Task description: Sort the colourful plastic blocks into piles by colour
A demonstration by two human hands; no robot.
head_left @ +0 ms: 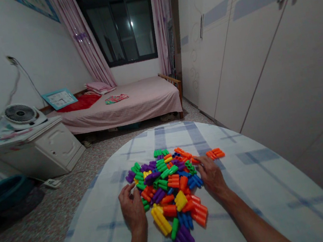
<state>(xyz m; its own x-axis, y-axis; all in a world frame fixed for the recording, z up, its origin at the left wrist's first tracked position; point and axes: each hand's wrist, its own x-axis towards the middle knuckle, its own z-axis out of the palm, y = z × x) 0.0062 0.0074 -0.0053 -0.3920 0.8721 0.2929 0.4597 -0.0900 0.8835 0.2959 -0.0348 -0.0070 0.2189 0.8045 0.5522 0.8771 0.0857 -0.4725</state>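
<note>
In the head view we look down on a heap of ribbed plastic building blocks [168,188] in orange, green, purple, blue and yellow, piled in the middle of a white tablecloth with blue checks [260,191], with a small orange cluster [215,154] lying just off to the right. Our left hand [133,208] rests at the heap's left edge, its fingers [126,191] loosely curled and slightly parted, apparently holding nothing. Our right hand [212,176] reaches over the heap's upper right side, its fingertips [200,160] close together at the orange blocks; whether they grip one, we cannot tell. We judge these tube-like blocks light, stiff and a little slippery, likely to shift and scatter if nudged. A firm pinch across a block's ribbed barrel looks the surest hold. Beyond lie a pink-covered bed [123,106] and a white desk fan [20,115] on a white cabinet [59,146].
</note>
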